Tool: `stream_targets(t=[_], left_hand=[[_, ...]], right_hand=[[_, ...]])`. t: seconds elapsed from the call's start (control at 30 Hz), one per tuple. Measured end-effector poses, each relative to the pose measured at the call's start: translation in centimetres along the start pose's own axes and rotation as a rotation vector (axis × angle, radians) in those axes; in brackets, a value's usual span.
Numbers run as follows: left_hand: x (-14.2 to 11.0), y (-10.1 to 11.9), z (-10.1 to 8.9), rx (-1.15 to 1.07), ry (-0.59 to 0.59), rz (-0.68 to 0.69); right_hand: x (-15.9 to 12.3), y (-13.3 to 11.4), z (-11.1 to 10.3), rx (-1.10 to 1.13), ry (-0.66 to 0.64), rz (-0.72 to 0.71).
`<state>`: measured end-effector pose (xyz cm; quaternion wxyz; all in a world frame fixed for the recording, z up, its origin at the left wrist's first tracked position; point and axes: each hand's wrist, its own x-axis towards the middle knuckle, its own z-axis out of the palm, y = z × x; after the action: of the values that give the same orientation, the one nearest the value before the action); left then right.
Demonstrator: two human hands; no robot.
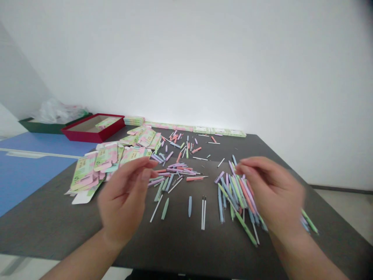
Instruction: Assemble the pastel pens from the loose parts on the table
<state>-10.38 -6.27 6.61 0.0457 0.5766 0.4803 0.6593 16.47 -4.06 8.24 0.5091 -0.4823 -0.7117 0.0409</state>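
My left hand (125,198) hovers beside the flat cartons and loose pen parts. Its thumb and fingers curl together; whether anything small lies between them is hidden. On the other side, my right hand (271,190), slightly blurred, is closed in a pinch over a heap of pastel pens (240,194), and I cannot make out what it holds. Between the hands lie a blue pen barrel (190,206), a green pen barrel (165,209) and two white refills (203,213) side by side. Behind them spreads a scatter of purple, pink, blue and green pen parts (179,169).
Flat printed cartons (107,159) pile up at the left. Beyond them stand a red box (99,134) and a green box (43,126) with clear plastic (56,111) in it. Packed cartons (220,131) line the dark table's (175,249) back edge, near a white wall.
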Motion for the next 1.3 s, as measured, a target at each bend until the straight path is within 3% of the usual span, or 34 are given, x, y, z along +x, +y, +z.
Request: stream_targets(t=[0.03,0.1,0.2,0.37,0.6,0.77,0.93,1.07,1.2,1.3], left_hand=[[0.6,-1.1,1.5,0.117,-0.084,0.002],[0.6,-3.8,3.8,0.226,-0.268,0.026],[-1.2,-8.3,5.9,0.281,-0.427,0.062],[-3.3,-12.4,6.7,0.311,-0.508,0.094],[-2.4,-12.3,6.0,0.132,-0.478,-0.083],[-2.8,-11.7,6.3,-0.053,-0.419,-0.304],[-4.0,-10.8,7.4,-0.238,-0.602,-0.587],[-4.6,-10.1,8.0,-0.440,-0.682,-0.674],[-4.4,-10.3,7.8,-0.474,-0.558,-0.711],[-3.9,-11.1,7.4,-0.522,-0.411,-0.790]], right_hand=[[0.9,1.0,1.4,-0.053,-0.067,-0.017],[2.2,3.5,4.5,-0.169,-0.330,-0.086],[2.7,7.2,8.8,-0.488,-0.725,-0.176],[1.4,10.2,12.6,-0.565,-0.914,-0.224],[0.7,10.0,14.1,-0.603,-1.008,-0.243],[1.2,8.9,13.5,-0.575,-0.972,-0.193],[1.8,6.8,12.8,-0.438,-0.909,-0.170],[0.9,5.2,13.2,-0.167,-0.886,-0.128],[0.9,5.8,13.9,-0.009,-0.912,-0.049],[2.1,8.2,13.8,-0.286,-0.867,0.012]])
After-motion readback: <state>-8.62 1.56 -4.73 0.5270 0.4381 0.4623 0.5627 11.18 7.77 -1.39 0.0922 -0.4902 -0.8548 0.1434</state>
